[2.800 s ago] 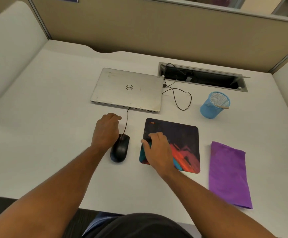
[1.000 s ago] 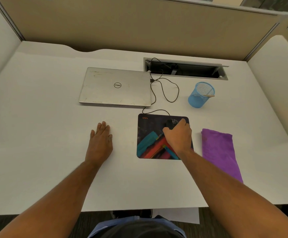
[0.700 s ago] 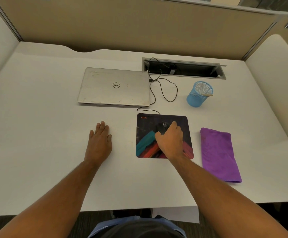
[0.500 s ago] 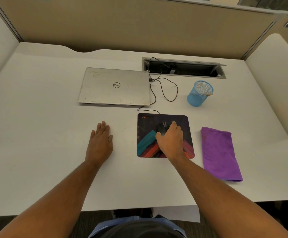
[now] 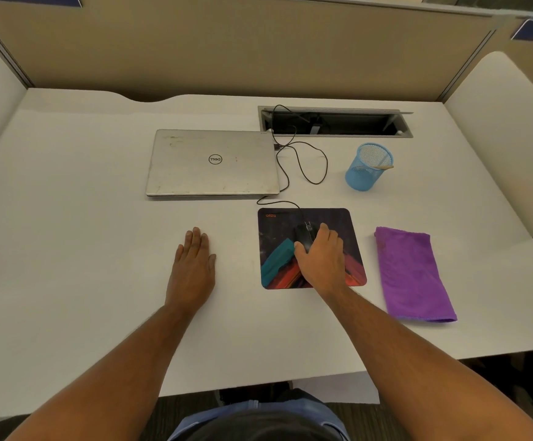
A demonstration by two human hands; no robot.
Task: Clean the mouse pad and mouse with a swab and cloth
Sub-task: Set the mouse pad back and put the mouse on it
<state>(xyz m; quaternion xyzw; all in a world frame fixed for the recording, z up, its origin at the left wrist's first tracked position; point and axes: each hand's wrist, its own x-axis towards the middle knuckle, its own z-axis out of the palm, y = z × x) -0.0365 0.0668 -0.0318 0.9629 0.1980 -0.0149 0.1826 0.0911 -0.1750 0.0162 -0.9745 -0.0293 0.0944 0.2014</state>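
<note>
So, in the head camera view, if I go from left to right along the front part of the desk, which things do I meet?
left hand flat on the desk → mouse pad, with the right hand resting over the mouse on it → purple cloth

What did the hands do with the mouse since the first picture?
The mouse went from the bare desk onto the mouse pad. The left hand let it go and lies flat; the right hand now holds it. The cloth and laptop were left alone.
</note>
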